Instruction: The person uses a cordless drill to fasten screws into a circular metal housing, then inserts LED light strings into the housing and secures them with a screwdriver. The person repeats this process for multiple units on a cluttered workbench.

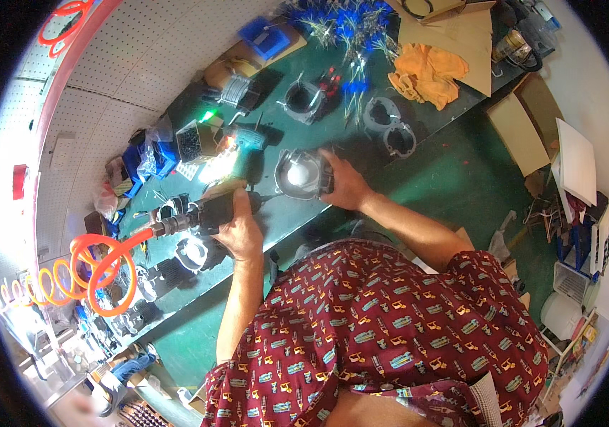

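Note:
My left hand is closed around a black air tool, whose metal fitting joins an orange coiled hose. Its working end is partly hidden, so I cannot tell the exact kind. My right hand grips the right side of a round grey metal motor housing, which is open on top with a bright glare inside. The tool and the housing are apart, a short distance between them. Beyond my left hand a green-bodied part with a shaft stands under a strong light.
Farther back on the green bench are a ring-shaped housing, two joined rings, a finned motor body, blue-ended wire bundles and an orange cloth. More housings line the left. An open carton stands right.

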